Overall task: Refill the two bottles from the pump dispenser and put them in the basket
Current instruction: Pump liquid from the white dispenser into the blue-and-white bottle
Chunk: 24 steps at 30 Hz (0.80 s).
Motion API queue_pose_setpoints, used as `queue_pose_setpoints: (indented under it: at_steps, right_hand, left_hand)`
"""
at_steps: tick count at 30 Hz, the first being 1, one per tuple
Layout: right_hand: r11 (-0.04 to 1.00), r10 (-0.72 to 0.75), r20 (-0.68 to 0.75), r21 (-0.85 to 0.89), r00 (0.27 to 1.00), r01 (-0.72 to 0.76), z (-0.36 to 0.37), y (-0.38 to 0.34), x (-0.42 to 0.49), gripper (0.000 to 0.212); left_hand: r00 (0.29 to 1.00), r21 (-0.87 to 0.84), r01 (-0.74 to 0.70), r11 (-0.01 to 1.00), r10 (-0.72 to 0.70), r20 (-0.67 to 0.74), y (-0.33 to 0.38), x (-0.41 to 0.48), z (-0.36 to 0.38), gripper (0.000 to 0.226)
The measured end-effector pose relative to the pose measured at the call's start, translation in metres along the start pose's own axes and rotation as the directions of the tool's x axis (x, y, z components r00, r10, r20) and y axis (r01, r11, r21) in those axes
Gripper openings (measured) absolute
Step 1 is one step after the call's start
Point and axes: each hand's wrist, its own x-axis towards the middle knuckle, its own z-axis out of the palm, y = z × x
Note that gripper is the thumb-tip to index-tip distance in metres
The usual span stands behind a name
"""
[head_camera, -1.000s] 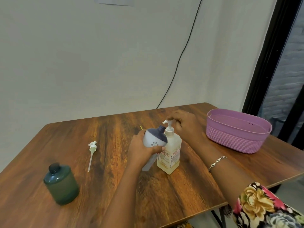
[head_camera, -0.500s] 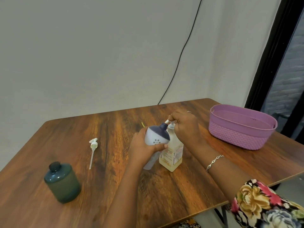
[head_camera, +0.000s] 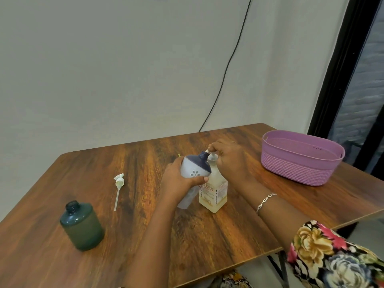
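At the table's middle stands the pump dispenser, a clear bottle of pale yellow liquid with a white pump. My right hand sits on top of the pump head with its fingers curled over it. My left hand grips a white bottle with a dark blue top, tilted so its neck meets the pump's spout. A dark green bottle without a cap stands at the front left. The purple basket sits at the right, with nothing visible inside it.
A loose white pump head with its tube lies on the wooden table between the green bottle and my left hand. A black cable runs down the wall behind. A dark door frame stands at the right.
My right hand has settled lower on the pump head. My left hand keeps the white bottle's neck at the spout. The camera has shifted a little.
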Motion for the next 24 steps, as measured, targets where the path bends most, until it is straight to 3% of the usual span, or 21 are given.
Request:
queue_pose_setpoints:
  at_steps: [3,6,12,16,18,24]
  right_hand:
    - [0.99,0.097,0.042,0.095,0.994,-0.101,-0.014,-0.003,0.015,0.021]
    - [0.982,0.173,0.233,0.029,0.957,-0.185,-0.028,-0.011,0.031,0.025]
    - [0.912,0.279,0.52,0.12,0.808,-0.392,-0.043,-0.009,0.063,0.011]
    - [0.815,0.369,0.627,0.136,0.686,-0.563,-0.042,-0.009,0.077,0.014]
    - [0.773,0.384,0.673,0.139,0.632,-0.618,-0.04,-0.009,0.08,0.005]
    - [0.728,0.416,0.749,0.067,0.517,-0.682,-0.039,-0.006,0.088,0.011]
  left_hand:
    - [1.0,0.027,-0.002,1.0,0.001,0.026,0.004,0.0,0.0,0.072]
    - [0.999,0.02,-0.004,1.0,0.003,0.035,0.007,-0.001,0.0,0.069]
    - [0.999,-0.013,-0.001,1.0,0.002,0.033,0.006,0.002,-0.002,0.066]
    - [1.0,-0.04,-0.01,0.999,0.011,0.027,0.009,0.002,-0.004,0.063]
    - [0.999,-0.048,-0.013,0.999,0.014,0.032,0.01,0.003,-0.005,0.062]
    - [0.998,-0.052,-0.03,0.998,0.032,0.053,0.012,0.005,-0.008,0.058]
